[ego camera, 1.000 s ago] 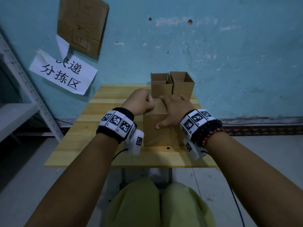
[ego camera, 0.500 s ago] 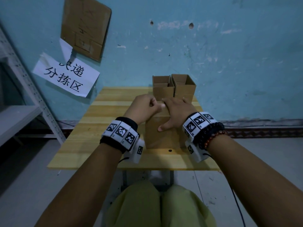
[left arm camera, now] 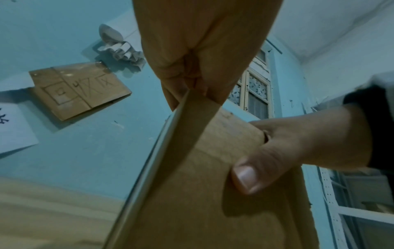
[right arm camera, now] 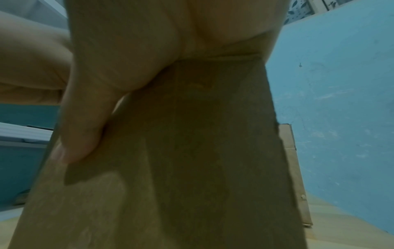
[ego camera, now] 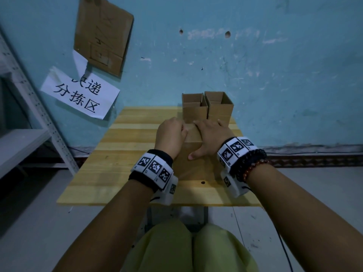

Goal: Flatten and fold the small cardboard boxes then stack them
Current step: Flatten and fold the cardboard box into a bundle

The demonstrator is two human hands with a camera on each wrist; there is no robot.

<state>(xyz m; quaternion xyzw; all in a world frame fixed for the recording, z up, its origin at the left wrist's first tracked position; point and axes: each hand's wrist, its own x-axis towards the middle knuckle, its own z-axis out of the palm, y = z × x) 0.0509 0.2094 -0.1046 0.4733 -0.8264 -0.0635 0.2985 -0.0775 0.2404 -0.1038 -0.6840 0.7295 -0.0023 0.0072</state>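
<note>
Room: blue wall (ego camera: 255, 75) with one paper sign (ego camera: 78, 93) and one cardboard sheet (ego camera: 102, 34) pinned up
Worktop (ego camera: 125, 154): wooden, three cardboard boxes in all
Open boxes: two — side by side at the back (ego camera: 194, 112) (ego camera: 220, 108)
Near box (ego camera: 193, 160): one, upright, between both hands
Left hand (ego camera: 171, 137): fingers curled, pinching its top flap (left arm camera: 192, 114)
Right hand (ego camera: 212, 137): flat on the top — thumb against the front

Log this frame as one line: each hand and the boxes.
left hand pinches near box flap | right hand flat on its top, thumb on front | two open boxes behind | none flattened yet
</note>
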